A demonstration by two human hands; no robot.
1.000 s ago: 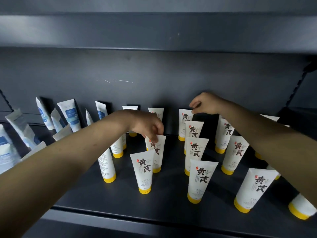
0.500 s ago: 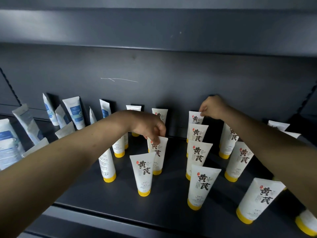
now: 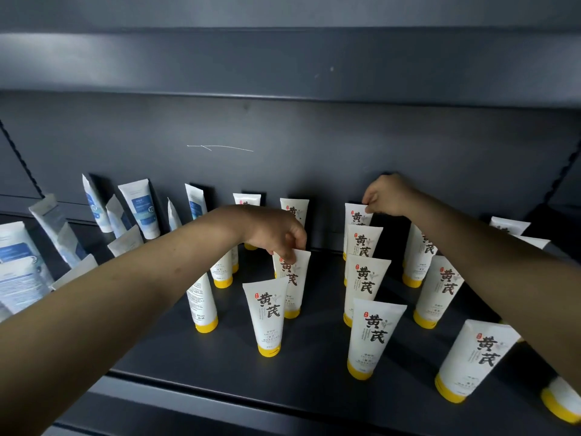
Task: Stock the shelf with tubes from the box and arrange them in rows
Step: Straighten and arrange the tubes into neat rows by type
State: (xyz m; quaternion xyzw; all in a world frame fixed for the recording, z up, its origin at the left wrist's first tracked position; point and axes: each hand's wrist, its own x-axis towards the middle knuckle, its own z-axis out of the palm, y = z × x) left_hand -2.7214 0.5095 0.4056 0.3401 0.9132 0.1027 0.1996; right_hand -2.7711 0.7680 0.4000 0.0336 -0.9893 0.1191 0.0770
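My left grip (image 3: 276, 234), at the centre of the frame, is clamped on the crimped top edge of the second tube (image 3: 294, 280) in the middle row. This white tube stands on its yellow cap on the dark shelf (image 3: 226, 366), just behind the front tube (image 3: 267, 316). My right grip (image 3: 388, 196), higher and right of centre, pinches the top corner of the rearmost tube (image 3: 356, 215) in the next row, close to the back wall (image 3: 314, 136). More yellow-capped tubes stand in loose rows toward the lower right. Blue-labelled tubes (image 3: 140, 209) lean in a jumble at the upper left. The box is not in view.

The risk, as I judge it, is toppling. Each tube balances on a narrow cap and I hold it only by the top, so a sideways tug could tip it into its neighbour and knock the row down. My forearms also cross low over standing tubes and could brush them over as I draw back.
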